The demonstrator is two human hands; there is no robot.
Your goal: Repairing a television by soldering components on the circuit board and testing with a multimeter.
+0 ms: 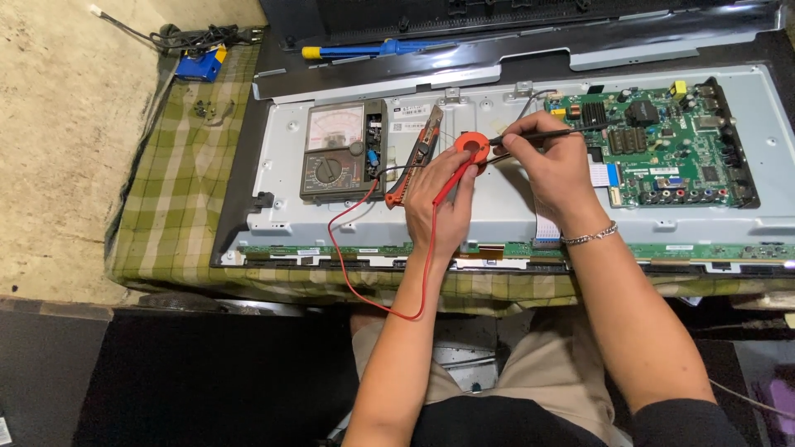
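Observation:
My left hand (439,194) grips a red meter probe (454,178), its tip against a round orange part (474,147) that lies on the grey metal back of an opened flat screen (513,207). My right hand (555,161) pinches a black probe (530,136), which points left at the same orange part. A red lead (339,257) loops from the probe down over the table edge and back to a dark analogue meter (342,151) lying on the panel to the left.
A red-handled cutter (414,157) lies between the meter and my hands. A green circuit board (671,149) sits at the panel's right. A blue-and-yellow screwdriver (373,51) rests behind the panel. A checked cloth (182,190) covers the table; a cable bundle (199,41) lies far left.

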